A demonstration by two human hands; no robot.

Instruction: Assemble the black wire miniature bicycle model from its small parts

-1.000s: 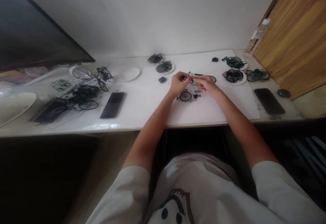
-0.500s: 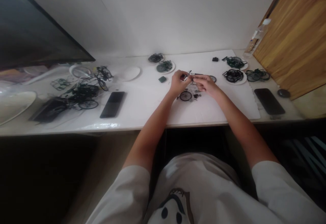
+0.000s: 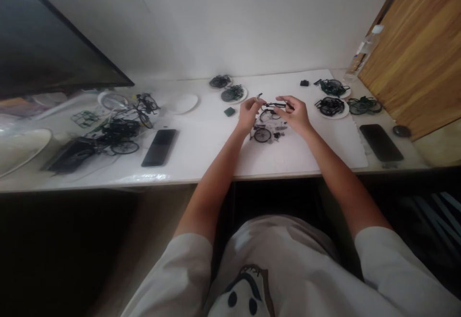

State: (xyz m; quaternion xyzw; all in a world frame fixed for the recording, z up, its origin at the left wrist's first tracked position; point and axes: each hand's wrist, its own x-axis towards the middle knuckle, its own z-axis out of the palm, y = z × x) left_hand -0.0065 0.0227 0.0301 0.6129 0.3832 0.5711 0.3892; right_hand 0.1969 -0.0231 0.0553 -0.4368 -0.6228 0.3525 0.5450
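My left hand (image 3: 248, 116) is closed in a pinch around a small part with a silvery and dark tip (image 3: 259, 96); its kind is too small to tell. To its right, my right hand (image 3: 297, 115) has its thumb and index finger apart. Between them lies the right end of a thin dark bar-like piece (image 3: 275, 105); I cannot tell whether they touch it. Below the hands are a small model bicycle wheel (image 3: 262, 135) and a little black part (image 3: 277, 135). A curved wheel-like piece (image 3: 268, 115) shows between the hands.
White plates hold dark model bicycle parts at the back (image 3: 233, 94) and right (image 3: 331, 107). A green block (image 3: 229, 112) lies left of my hands. Phones rest at left (image 3: 159, 148) and right (image 3: 381, 142). Model bicycles (image 3: 118, 132) crowd the left, near a monitor (image 3: 54, 38). A bottle (image 3: 363, 53) stands back right.
My hands, close together before, have moved apart. The right fingers have spread and moved right, while the left hand still pinches a small part, exposing pieces on the table between them.
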